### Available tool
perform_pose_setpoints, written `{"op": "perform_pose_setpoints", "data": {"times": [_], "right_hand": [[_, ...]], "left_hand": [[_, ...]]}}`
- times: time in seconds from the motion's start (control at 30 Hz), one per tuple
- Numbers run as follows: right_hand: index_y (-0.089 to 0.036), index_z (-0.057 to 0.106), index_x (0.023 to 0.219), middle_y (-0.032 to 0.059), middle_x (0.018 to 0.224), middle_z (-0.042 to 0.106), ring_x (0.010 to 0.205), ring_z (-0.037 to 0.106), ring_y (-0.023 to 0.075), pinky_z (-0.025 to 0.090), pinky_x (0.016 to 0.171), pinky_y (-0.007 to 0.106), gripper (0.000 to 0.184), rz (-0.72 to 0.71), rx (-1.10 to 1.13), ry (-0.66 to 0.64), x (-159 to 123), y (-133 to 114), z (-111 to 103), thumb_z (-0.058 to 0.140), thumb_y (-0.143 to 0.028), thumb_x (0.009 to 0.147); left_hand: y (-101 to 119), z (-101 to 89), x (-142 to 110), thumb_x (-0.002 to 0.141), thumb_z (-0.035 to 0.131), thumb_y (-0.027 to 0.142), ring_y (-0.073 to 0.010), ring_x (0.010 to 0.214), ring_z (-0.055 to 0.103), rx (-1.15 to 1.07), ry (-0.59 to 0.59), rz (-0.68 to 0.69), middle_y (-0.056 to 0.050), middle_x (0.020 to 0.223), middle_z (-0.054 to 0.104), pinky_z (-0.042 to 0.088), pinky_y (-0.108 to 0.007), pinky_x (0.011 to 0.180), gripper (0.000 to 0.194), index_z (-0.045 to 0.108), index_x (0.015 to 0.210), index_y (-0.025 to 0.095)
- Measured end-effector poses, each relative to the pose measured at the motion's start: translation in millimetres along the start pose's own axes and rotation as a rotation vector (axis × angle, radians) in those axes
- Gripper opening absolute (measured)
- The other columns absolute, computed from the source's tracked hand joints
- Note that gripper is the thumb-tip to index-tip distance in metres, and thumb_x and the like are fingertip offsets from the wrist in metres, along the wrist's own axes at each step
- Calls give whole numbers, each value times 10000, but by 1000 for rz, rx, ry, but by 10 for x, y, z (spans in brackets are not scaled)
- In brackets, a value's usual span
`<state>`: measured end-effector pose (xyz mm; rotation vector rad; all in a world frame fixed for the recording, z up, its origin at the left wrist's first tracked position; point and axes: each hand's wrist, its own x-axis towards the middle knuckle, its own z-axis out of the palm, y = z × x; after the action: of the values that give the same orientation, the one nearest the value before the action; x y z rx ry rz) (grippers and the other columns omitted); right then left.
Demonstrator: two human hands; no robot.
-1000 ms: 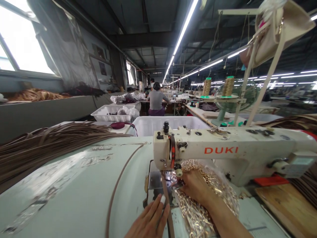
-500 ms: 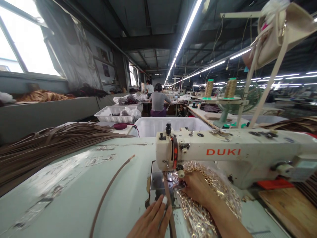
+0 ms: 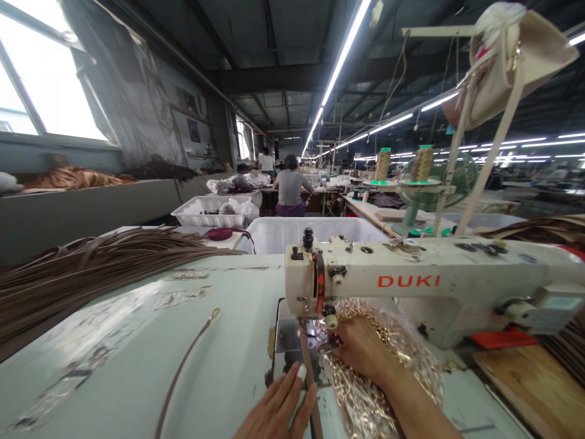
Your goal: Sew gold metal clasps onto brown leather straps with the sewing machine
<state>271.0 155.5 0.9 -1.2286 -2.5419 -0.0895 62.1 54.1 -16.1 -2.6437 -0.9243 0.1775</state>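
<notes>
A narrow brown leather strap (image 3: 308,381) runs down from under the presser foot (image 3: 311,323) of a white DUKI sewing machine (image 3: 409,281). My left hand (image 3: 278,405) lies flat beside the strap, its fingers apart and one fingertip taped white. Nearest the foot, my right hand (image 3: 361,344) pinches a small metal piece that I cannot identify. Under that hand is a clear plastic bag of gold chain (image 3: 361,384). A free length of strap (image 3: 185,360) curves across the pale green machine table (image 3: 91,341), ending in a metallic tip.
A thick bundle of brown straps (image 3: 91,268) lies at the left of the table. White plastic bins (image 3: 311,235) stand beyond the machine. Thread cones (image 3: 423,163) and a beige handbag (image 3: 516,67) stand above it. A seated co-worker (image 3: 290,189) faces away.
The free end of the strap has slid down and to the left across the table, shortening its visible length. Both hands stay in almost the same place.
</notes>
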Motion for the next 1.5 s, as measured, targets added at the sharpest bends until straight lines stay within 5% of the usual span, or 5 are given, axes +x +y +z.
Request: {"op": "perform_pose_setpoints", "data": {"times": [0.3, 0.43, 0.9, 1.17, 1.5], "right_hand": [[-234, 658, 672, -16, 693, 692, 655, 646, 172, 292, 559, 251, 175, -8, 15, 3, 12, -3, -7, 634, -340, 808], [-236, 663, 686, -16, 698, 695, 665, 648, 179, 294, 568, 251, 151, -14, 16, 1, 15, 5, -7, 671, -352, 783], [-246, 677, 754, -7, 760, 700, 719, 644, 181, 320, 602, 250, 186, -2, 42, -42, 1, -12, -59, 585, -372, 855], [-248, 682, 765, 8, 761, 701, 730, 646, 188, 336, 619, 252, 265, 19, 58, -65, 7, -17, -55, 565, -465, 861], [-232, 660, 721, -2, 729, 695, 703, 651, 186, 339, 596, 248, 242, 17, 33, -53, 7, -18, -47, 606, -441, 832]], "left_hand": [[-4, 63, -24, 863, 572, 173, -377, 1163, 467, -27, 38, -22, -247, 1258, 506, 505, -415, 868, 498, 429, 1331, 81], [45, 187, -52, 786, 518, 25, -369, 1266, 344, -143, 16, -90, -238, 1348, 421, 448, -445, 943, 643, 316, 1390, 106], [110, 643, -66, 841, 554, 169, -379, 1301, 292, -133, 185, -103, -239, 1383, 378, 426, -467, 966, 868, -61, 1453, 138], [30, 254, -87, 829, 547, 81, -358, 1242, 398, -121, 142, -55, -241, 1318, 456, 460, -422, 934, 878, -68, 1454, 141], [2, 205, -73, 877, 586, 230, -367, 1154, 495, -48, 188, -24, -242, 1249, 522, 521, -402, 858, 805, 45, 1462, 110]]}}
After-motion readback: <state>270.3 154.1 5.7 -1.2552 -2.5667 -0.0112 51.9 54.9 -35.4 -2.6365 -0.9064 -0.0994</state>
